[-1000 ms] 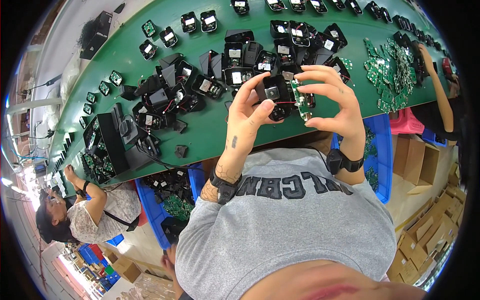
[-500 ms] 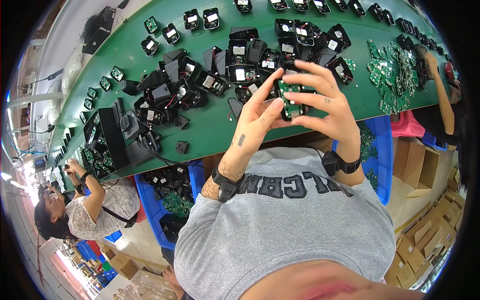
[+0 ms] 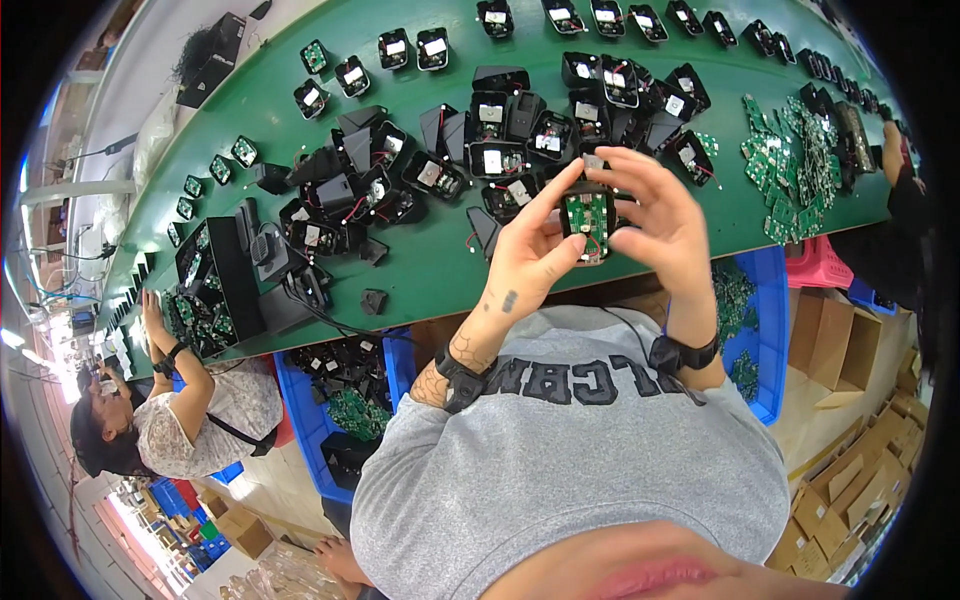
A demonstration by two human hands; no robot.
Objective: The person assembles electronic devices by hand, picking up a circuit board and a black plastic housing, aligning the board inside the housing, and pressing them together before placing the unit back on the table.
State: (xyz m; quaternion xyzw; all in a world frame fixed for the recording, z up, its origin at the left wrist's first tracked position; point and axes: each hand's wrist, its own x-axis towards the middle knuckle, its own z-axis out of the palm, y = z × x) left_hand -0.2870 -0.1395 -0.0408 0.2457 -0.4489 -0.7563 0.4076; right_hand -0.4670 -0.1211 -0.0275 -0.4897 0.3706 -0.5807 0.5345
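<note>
My left hand (image 3: 532,240) is closed around a small black plastic housing (image 3: 566,205) with a green circuit board (image 3: 588,222) seated in it. My left thumb presses near the board's lower edge, where a thin red wire shows. Curved around the right side of the housing is my right hand (image 3: 665,215), its fingers spread and its thumb apart from the housing. Whether its fingertips touch the far end I cannot tell. Beyond my hands lies a heap of black housings (image 3: 497,158) with white parts and red wires inside.
Loose green circuit boards (image 3: 790,170) are piled at the right of the green table (image 3: 390,290). Blue bins (image 3: 765,330) stand below the near edge. A black box (image 3: 232,285) holds boards at the left. Co-workers sit at both ends, one in a patterned top (image 3: 205,420).
My right thumb and fingers have come away from the board's face and lower edge. The housing has tilted more upright, and a red wire now shows by my left thumb.
</note>
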